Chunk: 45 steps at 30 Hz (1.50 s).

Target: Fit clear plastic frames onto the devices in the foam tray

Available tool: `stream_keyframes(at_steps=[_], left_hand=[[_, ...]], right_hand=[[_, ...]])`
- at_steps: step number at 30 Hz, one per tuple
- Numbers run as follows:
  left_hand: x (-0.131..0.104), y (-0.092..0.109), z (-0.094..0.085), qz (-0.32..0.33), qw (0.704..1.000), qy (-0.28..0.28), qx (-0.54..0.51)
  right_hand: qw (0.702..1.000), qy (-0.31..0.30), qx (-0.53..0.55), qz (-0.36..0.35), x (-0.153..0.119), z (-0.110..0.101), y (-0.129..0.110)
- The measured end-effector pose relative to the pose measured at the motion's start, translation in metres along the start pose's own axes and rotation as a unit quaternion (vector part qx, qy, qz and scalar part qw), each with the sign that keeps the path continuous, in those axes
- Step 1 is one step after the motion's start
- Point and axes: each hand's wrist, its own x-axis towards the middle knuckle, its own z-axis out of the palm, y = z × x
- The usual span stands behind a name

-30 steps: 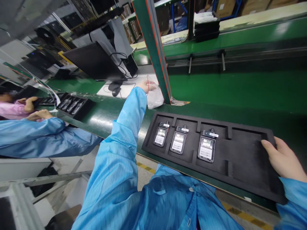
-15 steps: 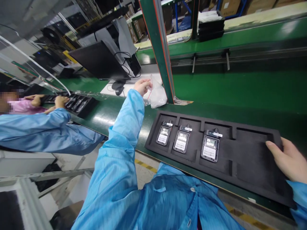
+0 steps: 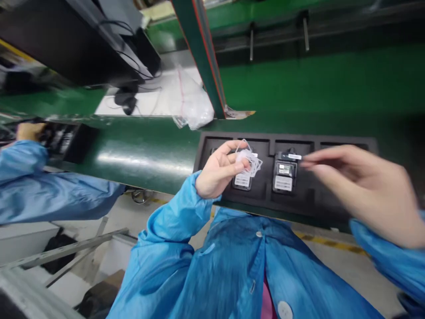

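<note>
My left hand is raised over the left end of a black foam tray, fingers closed on several small clear plastic pieces. The tray lies on the green belt and holds black devices with white labels; one device shows fully, another is half hidden behind my left hand. My right hand hovers blurred over the tray's right part, fingers extended toward the left hand, holding nothing that I can see.
A clear plastic bag lies by a green upright post. A monitor and a mouse stand at the back left. A co-worker's blue sleeve and hand reach a second black tray at far left.
My left hand has come back from the plastic bag with small clear pieces and now sits over the tray. My right hand has left the tray's right edge and moved leftward.
</note>
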Motion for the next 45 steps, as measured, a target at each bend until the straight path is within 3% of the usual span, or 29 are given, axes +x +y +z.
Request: stream_keyframes(at_steps=[3,6,8,12,17,21,26,30,40,45], left_hand=[[-0.003,-0.028,0.015,-0.024,0.997,-0.047,-0.061],[-0.004,-0.044,0.022,-0.03,0.994,-0.05,-0.093],[-0.005,-0.051,0.025,-0.037,0.994,-0.037,-0.1],[-0.005,-0.063,0.03,-0.059,0.99,-0.004,-0.13],[0.0,-0.072,0.034,-0.112,0.973,0.064,-0.19],[0.003,-0.076,0.038,-0.118,0.967,0.07,-0.213],[0.0,-0.079,0.046,-0.126,0.975,0.02,-0.184],[0.002,-0.08,0.047,-0.121,0.975,0.058,-0.179],[0.012,-0.08,0.041,-0.12,0.969,0.141,-0.166],[0.013,-0.062,0.032,-0.125,0.976,0.137,-0.114]], right_hand=[[0.99,-0.09,0.106,-0.01,0.009,0.036,-0.016],[0.985,-0.1,0.138,0.017,0.009,0.051,-0.017],[0.99,-0.069,0.122,0.015,0.004,0.053,-0.013],[0.997,-0.005,0.032,-0.075,-0.004,0.048,-0.006],[0.986,-0.019,0.016,-0.167,-0.01,0.042,-0.002],[0.992,-0.021,0.02,-0.126,-0.012,0.041,0.0],[0.997,0.004,0.0,-0.081,-0.004,0.042,0.005],[0.996,-0.017,-0.016,-0.081,-0.001,0.042,0.01],[0.997,0.002,-0.045,-0.068,-0.009,0.036,0.012],[0.996,0.007,-0.081,-0.046,-0.005,0.022,0.021]])
